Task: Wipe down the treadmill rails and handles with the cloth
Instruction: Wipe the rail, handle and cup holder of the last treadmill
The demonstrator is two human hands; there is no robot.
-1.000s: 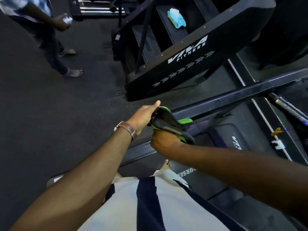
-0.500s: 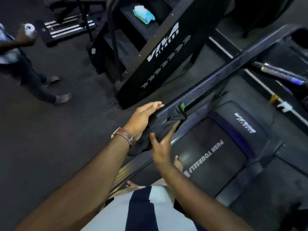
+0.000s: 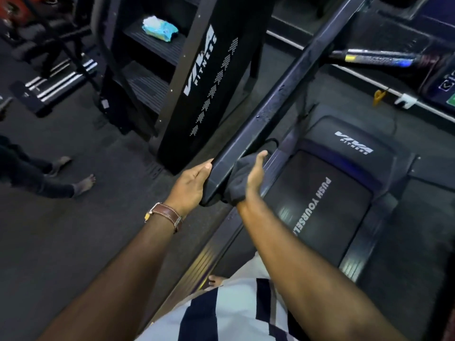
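Cloth [image 3: 236, 183] now flattened – right hand [image 3: 253, 178], rail [image 3: 270, 104]

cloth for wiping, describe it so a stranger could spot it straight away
Find the long black treadmill rail running diagonally up the middle. At its near end, the dark grey cloth sits against the rail's right side under the right hand. Unlike the hard, glossy rail, it is soft and rumpled.
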